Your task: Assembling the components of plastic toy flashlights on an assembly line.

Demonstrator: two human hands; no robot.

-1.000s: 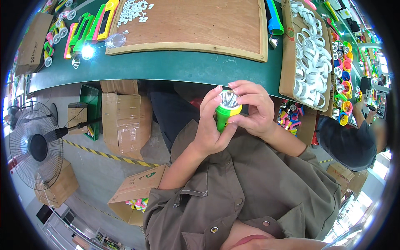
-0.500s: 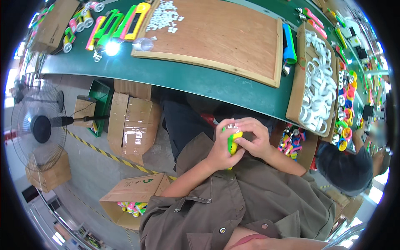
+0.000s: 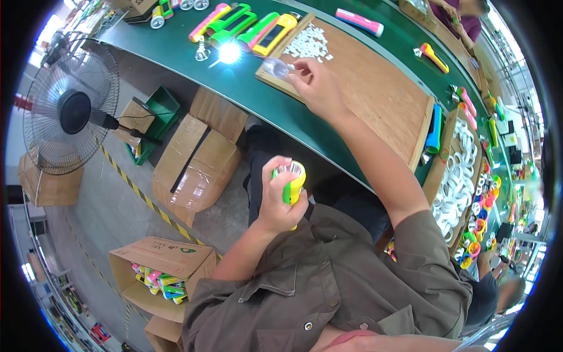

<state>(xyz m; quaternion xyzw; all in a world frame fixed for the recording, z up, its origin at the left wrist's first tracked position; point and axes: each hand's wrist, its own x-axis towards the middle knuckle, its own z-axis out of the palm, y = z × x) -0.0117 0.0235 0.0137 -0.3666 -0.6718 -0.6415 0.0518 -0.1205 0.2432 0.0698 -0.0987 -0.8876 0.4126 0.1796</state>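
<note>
Left hand: gripped green-yellow flashlight, centre.
Right hand: fingers met clear cup, twelve o'clock; pinch couldn't be told.
Obstruction: right forearm crossed wooden board.
Three o'clock: white rings lay heaped.

1. On the left I saw a standing fan, its round wire cage set about a dark hub.
2. Below it I made out a brown carton on the grey floor.
3. I saw yellow-and-black striped tape running diagonally across that floor.
4. Right of the tape I noted a large brown box, with shiny clear tape on it.
5. Near the fan I spotted a green crate, with a smaller carton just beside it.
6. At upper right I glimpsed a person in purple, partly cut off.
</note>
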